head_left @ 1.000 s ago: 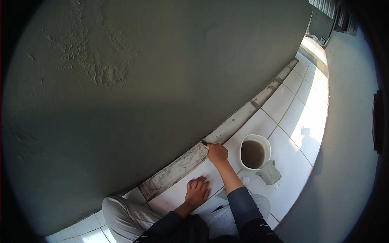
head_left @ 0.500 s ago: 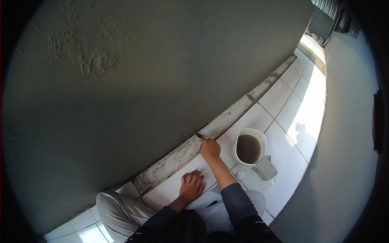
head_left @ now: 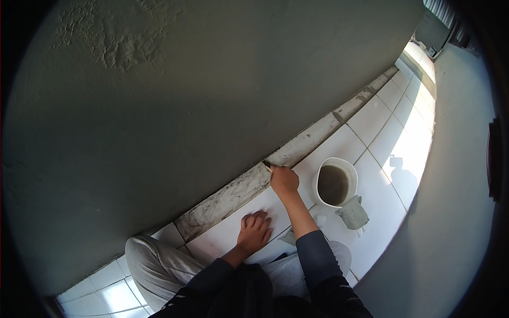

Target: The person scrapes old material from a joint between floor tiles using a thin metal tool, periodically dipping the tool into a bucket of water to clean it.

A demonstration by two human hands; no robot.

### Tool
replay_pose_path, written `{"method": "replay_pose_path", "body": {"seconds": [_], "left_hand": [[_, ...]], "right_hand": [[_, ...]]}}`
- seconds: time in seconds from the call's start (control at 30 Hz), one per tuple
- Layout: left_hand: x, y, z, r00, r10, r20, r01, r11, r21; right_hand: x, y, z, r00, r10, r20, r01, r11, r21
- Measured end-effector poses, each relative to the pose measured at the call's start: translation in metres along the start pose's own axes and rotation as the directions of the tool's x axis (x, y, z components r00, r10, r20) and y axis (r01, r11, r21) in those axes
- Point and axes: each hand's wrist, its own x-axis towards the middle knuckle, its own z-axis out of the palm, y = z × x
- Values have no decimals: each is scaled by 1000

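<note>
A marbled skirting tile [head_left: 222, 204] runs along the foot of the dark grey wall [head_left: 159, 143], with grey smears on its face. My right hand [head_left: 284, 180] is closed around a small, thin tool [head_left: 269, 166] with a pale stem and dark tip, mostly hidden by the fingers. Its tip meets the joint between this skirting tile and a second skirting tile [head_left: 305, 140]. My left hand [head_left: 254, 230] lies with fingers spread on the white floor tiles [head_left: 212, 249], just in front of the skirting.
To the right of my right hand stands a white tub [head_left: 354, 177] holding murky grey-brown liquid. A crumpled grey packet [head_left: 353, 213] leans by its near side, and a small white piece [head_left: 320, 219] lies close by. A pale wall [head_left: 450, 159] bounds the right side.
The view has shifted slightly. My right hand stays at the skirting joint with the tool, and my left hand still rests on the floor tile.
</note>
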Motion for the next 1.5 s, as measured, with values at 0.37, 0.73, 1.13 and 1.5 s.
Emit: {"method": "replay_pose_path", "body": {"seconds": [0.37, 0.73, 1.13, 1.5], "left_hand": [[0, -1, 1, 1000, -2, -1, 2, 1000, -3], [-1, 0, -1, 1000, -9, 6, 9, 1000, 16], [-1, 0, -2, 1000, -5, -8, 5, 1000, 4], [-1, 0, -2, 1000, -2, -4, 2, 1000, 6]], "right_hand": [[5, -3, 14, 995, 32, -93, -29, 999, 31], [-2, -15, 3, 997, 69, -15, -69, 998, 5], [-7, -13, 7, 995, 23, -94, -25, 1000, -15], [-5, -9, 10, 987, 34, -156, -34, 999, 3]]}}
